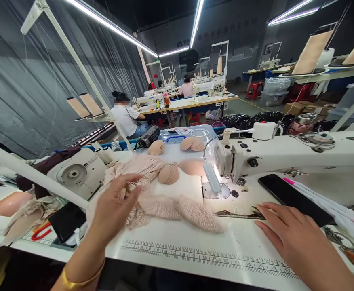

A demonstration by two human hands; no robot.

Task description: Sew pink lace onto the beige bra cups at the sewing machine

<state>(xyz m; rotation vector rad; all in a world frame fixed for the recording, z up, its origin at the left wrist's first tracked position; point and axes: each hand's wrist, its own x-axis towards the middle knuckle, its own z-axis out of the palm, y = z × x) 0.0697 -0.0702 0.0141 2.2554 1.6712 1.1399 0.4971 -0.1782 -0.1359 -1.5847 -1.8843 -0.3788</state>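
Observation:
My left hand [114, 208] is raised over crumpled beige lace fabric [148, 171], fingers apart and nothing visible between them. Two lace-covered cup pieces [198, 212] lie on the white table to its right. My right hand [295, 236] is low over the table, right of the needle area. Dark pointed tips, apparently of thread snips [257, 210], stick out past its index finger; the rest of the tool is hidden by the hand. Behind the lace sits a stack of beige foam cups [168, 173]. The sewing machine [286, 151] has a light [211, 178] shining at its needle plate.
A black phone [292, 198] and white pens with pink ends [316, 198] lie beside my right hand. More foam cups [192, 144] rest on a clear plastic lid [173, 151]. A printed ruler [207, 254] runs along the front edge. Co-workers [127, 115] sit farther back.

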